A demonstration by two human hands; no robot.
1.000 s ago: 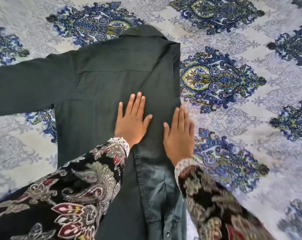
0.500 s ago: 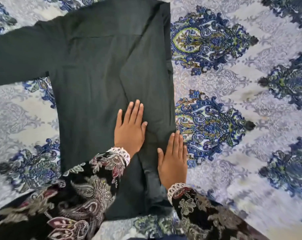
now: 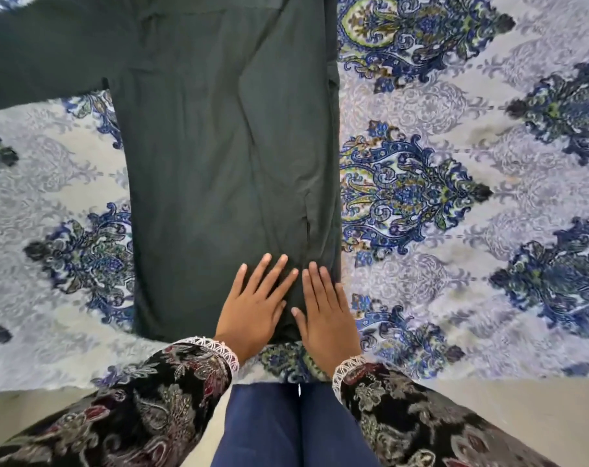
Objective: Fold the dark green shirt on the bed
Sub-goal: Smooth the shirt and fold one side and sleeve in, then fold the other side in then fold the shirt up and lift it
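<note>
The dark green shirt (image 3: 218, 156) lies flat on the patterned bed cover (image 3: 454, 163), its right side folded in along a straight edge. One sleeve stretches out to the upper left. My left hand (image 3: 256, 308) rests palm down on the shirt near its bottom hem, fingers spread. My right hand (image 3: 326, 311) lies flat beside it on the folded right strip, its heel over the hem. Neither hand grips the cloth. The collar is out of view at the top.
The bed's near edge (image 3: 84, 382) runs across the bottom, with pale floor (image 3: 522, 409) below it. My blue trousers (image 3: 286, 429) and dark floral sleeves (image 3: 134, 416) fill the lower frame. Bare cover lies left and right of the shirt.
Both hands have slid down the shirt from its middle to the bottom hem, staying flat. The view has dropped, so the collar is gone and the bed edge shows.
</note>
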